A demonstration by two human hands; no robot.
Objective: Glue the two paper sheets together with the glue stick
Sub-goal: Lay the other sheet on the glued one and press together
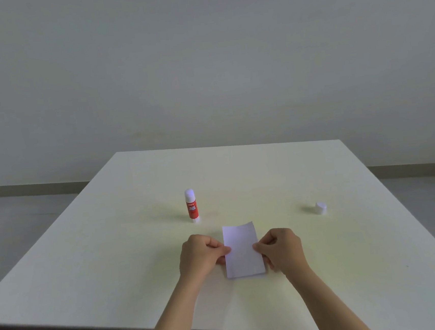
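Head view, only one there is: white table (139,252), plain wall behind. Both hands are on the paper sheets (242,255), lying near the table's front edge, centre. Left hand (201,257) pinches the left edge between thumb and forefinger, other fingers curled in; right hand (280,249) does the same on the right edge. Looks like one sheet laid on top of the other: a second edge shows along the bottom, slightly offset, but can't tell how well the rest lines up. Far end of the top sheet curls up a bit, not flat. Glue stick (192,206) stands upright just beyond the paper, to the left, red label, white top. Its cap (321,207) sits well apart on the right, so the stick is open, I'd say. My read: glue's already on and this is the align-and-press step, though no glue is visible on the paper from here. Risks: pinching both edges rather than pressing flat could let the sheets slide and set crooked; that lifted far end may not bond unless smoothed down; the uncapped stick could dry out, or get knocked over by the left hand, being so close.
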